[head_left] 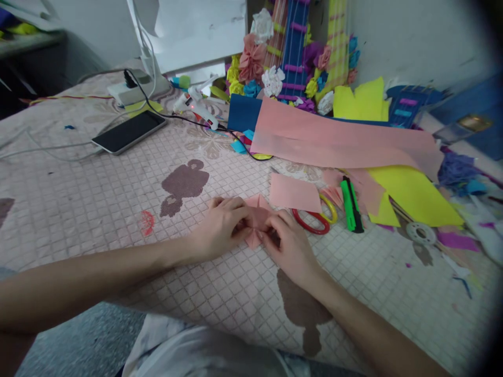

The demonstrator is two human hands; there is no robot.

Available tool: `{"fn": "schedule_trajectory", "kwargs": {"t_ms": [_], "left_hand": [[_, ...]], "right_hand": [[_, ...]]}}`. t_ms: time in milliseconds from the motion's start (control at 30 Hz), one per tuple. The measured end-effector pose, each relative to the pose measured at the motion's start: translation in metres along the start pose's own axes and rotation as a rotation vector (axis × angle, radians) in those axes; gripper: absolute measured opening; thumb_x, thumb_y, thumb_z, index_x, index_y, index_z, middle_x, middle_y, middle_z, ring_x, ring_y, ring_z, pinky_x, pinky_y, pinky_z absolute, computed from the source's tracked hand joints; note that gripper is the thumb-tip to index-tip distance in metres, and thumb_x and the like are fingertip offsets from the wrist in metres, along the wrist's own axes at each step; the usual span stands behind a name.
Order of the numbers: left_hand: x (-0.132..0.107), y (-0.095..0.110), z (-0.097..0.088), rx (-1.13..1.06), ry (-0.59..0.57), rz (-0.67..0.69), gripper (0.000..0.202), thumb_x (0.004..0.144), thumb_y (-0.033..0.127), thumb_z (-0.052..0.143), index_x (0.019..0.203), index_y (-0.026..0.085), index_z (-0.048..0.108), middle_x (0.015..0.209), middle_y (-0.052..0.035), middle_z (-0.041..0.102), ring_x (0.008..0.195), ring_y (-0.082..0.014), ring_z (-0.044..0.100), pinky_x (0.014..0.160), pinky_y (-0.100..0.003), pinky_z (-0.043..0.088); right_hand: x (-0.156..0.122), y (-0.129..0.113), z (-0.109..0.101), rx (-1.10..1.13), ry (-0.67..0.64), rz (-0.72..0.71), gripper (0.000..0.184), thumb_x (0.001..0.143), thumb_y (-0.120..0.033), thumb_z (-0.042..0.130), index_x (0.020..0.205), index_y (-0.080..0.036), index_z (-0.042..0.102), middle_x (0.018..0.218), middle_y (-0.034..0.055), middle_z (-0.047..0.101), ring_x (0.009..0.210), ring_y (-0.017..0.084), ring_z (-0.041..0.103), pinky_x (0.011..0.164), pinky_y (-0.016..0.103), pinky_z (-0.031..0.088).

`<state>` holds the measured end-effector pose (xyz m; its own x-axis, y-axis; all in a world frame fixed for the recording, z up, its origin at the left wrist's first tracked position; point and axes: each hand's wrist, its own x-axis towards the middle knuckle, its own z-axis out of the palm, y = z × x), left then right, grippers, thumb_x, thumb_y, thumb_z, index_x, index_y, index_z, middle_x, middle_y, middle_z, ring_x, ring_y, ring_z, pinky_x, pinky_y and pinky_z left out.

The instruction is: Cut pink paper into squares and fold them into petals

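Observation:
A small piece of pink paper (pixel 258 215) with creases lies low over the tablecloth, between my two hands. My left hand (pixel 226 225) pinches its left side, fingers curled in. On the opposite side my right hand (pixel 291 243) has its thumb and fingers closed on the paper near the centre fold. My fingers cover part of both edges. Just beyond my right hand are a flat pink paper square (pixel 295 192) and scissors with red and yellow handles (pixel 314 222), their blades hidden under paper. A green utility knife (pixel 351 204) lies to their right.
Large pink sheets (pixel 334 136) and yellow paper (pixel 416 191) spread across the back right. A white glue gun (pixel 198 107) with a black cord rests near a phone (pixel 130 132) and a power strip (pixel 131 89). Paper-flower-decorated toy guitars (pixel 293 52) lean behind.

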<state>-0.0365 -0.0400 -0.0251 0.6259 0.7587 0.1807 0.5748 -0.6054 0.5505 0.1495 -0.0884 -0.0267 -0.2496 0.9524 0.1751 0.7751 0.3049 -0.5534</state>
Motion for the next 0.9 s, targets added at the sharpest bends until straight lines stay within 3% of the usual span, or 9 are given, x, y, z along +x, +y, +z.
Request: {"fn": "schedule_trajectory", "kwargs": {"t_ms": [233, 500, 733, 900], "left_hand": [[-0.001, 0.001, 0.000, 0.011, -0.010, -0.008, 0.007, 0.080, 0.018, 0.060, 0.085, 0.016, 0.057, 0.089, -0.0023, 0.057, 0.089, -0.0190, 0.054, 0.082, -0.038, 0.032], [0.000, 0.003, -0.005, 0.015, -0.070, 0.019, 0.005, 0.082, 0.021, 0.059, 0.084, 0.017, 0.061, 0.096, -0.0043, 0.057, 0.094, -0.0213, 0.054, 0.084, -0.041, 0.032], [-0.001, 0.000, -0.010, 0.012, -0.140, 0.063, 0.022, 0.073, 0.029, 0.067, 0.091, 0.018, 0.060, 0.102, -0.0059, 0.055, 0.097, -0.0226, 0.052, 0.085, -0.041, 0.033], [-0.002, -0.001, -0.014, 0.019, -0.192, 0.066, 0.049, 0.059, 0.041, 0.079, 0.097, 0.018, 0.058, 0.106, -0.0064, 0.053, 0.100, -0.0256, 0.051, 0.085, -0.042, 0.033]], "right_hand": [[-0.002, 0.000, 0.004, -0.011, 0.045, -0.031, 0.009, 0.084, -0.012, 0.052, 0.088, -0.020, 0.050, 0.090, 0.0052, 0.051, 0.082, 0.020, 0.053, 0.071, 0.034, 0.045], [-0.005, -0.003, 0.002, -0.058, -0.002, -0.041, 0.007, 0.082, -0.013, 0.053, 0.083, -0.020, 0.054, 0.089, 0.0048, 0.049, 0.082, 0.020, 0.051, 0.073, 0.036, 0.044], [-0.005, -0.008, -0.006, -0.032, -0.055, -0.034, 0.019, 0.074, -0.020, 0.066, 0.088, -0.021, 0.053, 0.095, 0.0058, 0.050, 0.091, 0.023, 0.051, 0.079, 0.039, 0.044], [-0.005, -0.008, -0.011, 0.011, -0.121, -0.036, 0.034, 0.070, -0.030, 0.073, 0.094, -0.022, 0.052, 0.101, 0.0061, 0.050, 0.096, 0.023, 0.050, 0.081, 0.039, 0.044]]}}
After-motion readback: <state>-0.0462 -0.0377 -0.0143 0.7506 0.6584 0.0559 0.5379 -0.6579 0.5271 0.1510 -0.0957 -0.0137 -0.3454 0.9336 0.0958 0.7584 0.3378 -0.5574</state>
